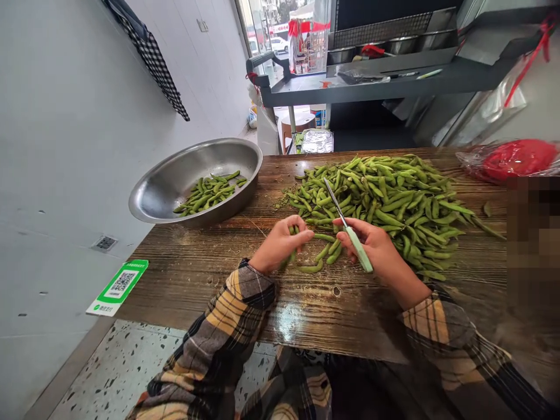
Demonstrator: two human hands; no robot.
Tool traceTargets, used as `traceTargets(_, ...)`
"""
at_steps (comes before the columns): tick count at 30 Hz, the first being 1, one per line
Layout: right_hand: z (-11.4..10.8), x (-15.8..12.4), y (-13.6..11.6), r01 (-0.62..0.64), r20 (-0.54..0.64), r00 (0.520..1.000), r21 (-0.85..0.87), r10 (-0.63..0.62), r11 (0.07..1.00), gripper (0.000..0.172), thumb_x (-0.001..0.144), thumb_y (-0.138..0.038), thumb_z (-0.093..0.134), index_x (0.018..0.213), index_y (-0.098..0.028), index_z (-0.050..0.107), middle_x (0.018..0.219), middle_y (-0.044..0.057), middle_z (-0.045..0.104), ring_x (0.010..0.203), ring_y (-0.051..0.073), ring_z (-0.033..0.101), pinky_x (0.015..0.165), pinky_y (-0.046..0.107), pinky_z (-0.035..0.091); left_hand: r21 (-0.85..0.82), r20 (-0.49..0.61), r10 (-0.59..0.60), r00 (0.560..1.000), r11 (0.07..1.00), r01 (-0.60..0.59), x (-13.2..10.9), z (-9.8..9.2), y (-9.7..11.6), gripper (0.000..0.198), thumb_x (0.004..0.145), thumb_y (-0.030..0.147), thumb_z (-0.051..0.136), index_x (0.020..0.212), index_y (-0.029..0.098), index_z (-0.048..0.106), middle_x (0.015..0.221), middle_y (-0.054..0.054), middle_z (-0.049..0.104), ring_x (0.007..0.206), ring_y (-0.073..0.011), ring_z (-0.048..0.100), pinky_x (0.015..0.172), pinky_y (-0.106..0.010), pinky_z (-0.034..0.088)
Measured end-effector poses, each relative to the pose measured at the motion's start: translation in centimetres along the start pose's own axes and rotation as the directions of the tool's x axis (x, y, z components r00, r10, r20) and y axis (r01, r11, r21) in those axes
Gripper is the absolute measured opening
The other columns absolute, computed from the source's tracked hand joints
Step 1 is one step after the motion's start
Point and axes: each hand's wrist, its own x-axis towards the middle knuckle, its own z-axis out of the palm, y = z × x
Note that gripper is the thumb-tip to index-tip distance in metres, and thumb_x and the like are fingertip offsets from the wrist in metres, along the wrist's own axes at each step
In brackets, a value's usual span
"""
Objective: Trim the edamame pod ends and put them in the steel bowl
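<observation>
My left hand [282, 242] is closed over the bare front part of the table, with green soybean pods [292, 256] partly showing between and below its fingers. In my right hand [376, 245] is a pair of scissors [359, 249] with a pale green handle, seen nearly edge-on, its narrow metal blades pointing up and away. A few loose pods [311, 268] lie on the wood between my hands. Just beyond them spreads a big pile of soybean pods [394, 204]. A wide steel basin [153, 181] on the left holds a smaller heap of pods [207, 195].
The dark wooden table [196, 280] meets a white wall at left, where a green QR code card [118, 289] stands at the edge. A red bag in clear plastic [516, 158] lies at the right. Behind the table is a grey metal counter [394, 87].
</observation>
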Motion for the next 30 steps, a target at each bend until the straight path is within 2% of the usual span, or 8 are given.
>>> traceTargets(4, 0.1, 0.1, 0.1, 0.031, 0.009, 0.999, -0.051, -0.031, 0.998, 0.059, 0.073, -0.054, 0.066, 0.115, -0.012, 0.063, 0.064, -0.003, 0.052, 0.048, 0.009, 0.042, 0.047, 0.025, 0.037, 0.462, 0.093, 0.130, 0.987, 0.872, -0.159, 0.2, 0.9, -1.2, 0.007, 0.076, 0.021, 0.062, 0.073, 0.016, 0.059, 0.068, 0.001, 0.058, 0.064, -0.0113, 0.051, 0.062, -0.024, 0.038)
traceTargets(6, 0.2, 0.2, 0.3, 0.035, 0.012, 0.999, -0.066, -0.034, 0.997, 0.059, 0.074, -0.054, 0.065, 0.116, -0.012, 0.063, 0.063, -0.003, 0.053, 0.049, 0.010, 0.044, 0.048, 0.025, 0.038, 0.610, 0.102, 0.123, 0.987, 0.776, -0.160, 0.3, 1.4, -1.7, 0.009, 0.076, 0.023, 0.062, 0.071, 0.017, 0.061, 0.066, 0.000, 0.060, 0.065, -0.0130, 0.051, 0.063, -0.025, 0.036)
traceTargets(13, 0.1, 0.3, 0.7, 0.063, 0.023, 0.998, -0.076, -0.061, 0.995, 0.054, 0.075, -0.048, 0.067, 0.116, -0.012, 0.064, 0.061, -0.003, 0.053, 0.047, 0.010, 0.043, 0.047, 0.025, 0.037, 0.815, 0.139, -0.005, 0.990, 0.569, -0.112, -0.1, 2.8, -1.8, 0.013, 0.073, 0.030, 0.066, 0.077, 0.018, 0.063, 0.075, -0.002, 0.064, 0.070, -0.0172, 0.055, 0.064, -0.028, 0.036)
traceTargets(15, 0.1, 0.3, 0.7, 0.054, 0.027, 0.998, -0.080, -0.052, 0.995, 0.054, 0.074, -0.048, 0.067, 0.115, -0.012, 0.064, 0.060, -0.004, 0.053, 0.046, 0.010, 0.043, 0.046, 0.025, 0.036, 0.796, 0.158, 0.000, 0.987, 0.592, -0.127, -0.1, 2.8, -1.8, 0.008, 0.073, 0.025, 0.064, 0.076, 0.018, 0.062, 0.075, -0.002, 0.064, 0.070, -0.0170, 0.054, 0.064, -0.028, 0.036)
traceTargets(18, 0.1, 0.3, 0.5, 0.046, 0.020, 0.999, -0.077, -0.045, 0.996, 0.055, 0.074, -0.049, 0.067, 0.115, -0.012, 0.064, 0.062, -0.003, 0.054, 0.046, 0.010, 0.043, 0.045, 0.025, 0.037, 0.667, 0.114, 0.073, 0.991, 0.733, -0.131, 0.1, 2.0, -1.5, 0.005, 0.073, 0.021, 0.062, 0.072, 0.017, 0.060, 0.072, -0.001, 0.061, 0.070, -0.0147, 0.052, 0.065, -0.026, 0.037)
traceTargets(23, 0.2, 0.1, 0.2, 0.072, 0.027, 0.997, -0.096, -0.070, 0.993, 0.053, 0.076, -0.048, 0.065, 0.117, -0.014, 0.063, 0.069, 0.000, 0.060, 0.053, 0.012, 0.051, 0.050, 0.026, 0.042, 0.186, -0.034, 0.049, 0.998, 0.982, -0.042, 0.1, -0.1, -0.3, 0.022, 0.076, 0.035, 0.065, 0.077, 0.015, 0.056, 0.068, 0.003, 0.051, 0.054, -0.0076, 0.042, 0.053, -0.021, 0.037)
traceTargets(26, 0.3, 0.0, 0.4, 0.097, 0.051, 0.995, -0.161, -0.090, 0.982, 0.052, 0.075, -0.045, 0.067, 0.118, -0.015, 0.064, 0.075, 0.001, 0.064, 0.062, 0.014, 0.057, 0.057, 0.027, 0.046, -0.022, -0.085, 0.015, 0.996, 1.000, -0.017, -0.2, -0.6, 0.1, 0.027, 0.076, 0.038, 0.068, 0.084, 0.015, 0.056, 0.068, 0.004, 0.049, 0.049, -0.0053, 0.039, 0.047, -0.019, 0.034)
traceTargets(30, 0.3, -0.1, 0.6, 0.093, 0.105, 0.992, -0.227, -0.071, 0.969, 0.053, 0.074, -0.042, 0.068, 0.120, -0.016, 0.063, 0.081, 0.003, 0.067, 0.069, 0.017, 0.060, 0.063, 0.028, 0.048, -0.069, -0.131, 0.006, 0.991, 0.998, -0.015, -0.3, -0.5, 0.2, 0.031, 0.075, 0.039, 0.069, 0.090, 0.013, 0.060, 0.071, 0.001, 0.055, 0.049, -0.0045, 0.039, 0.046, -0.019, 0.031)
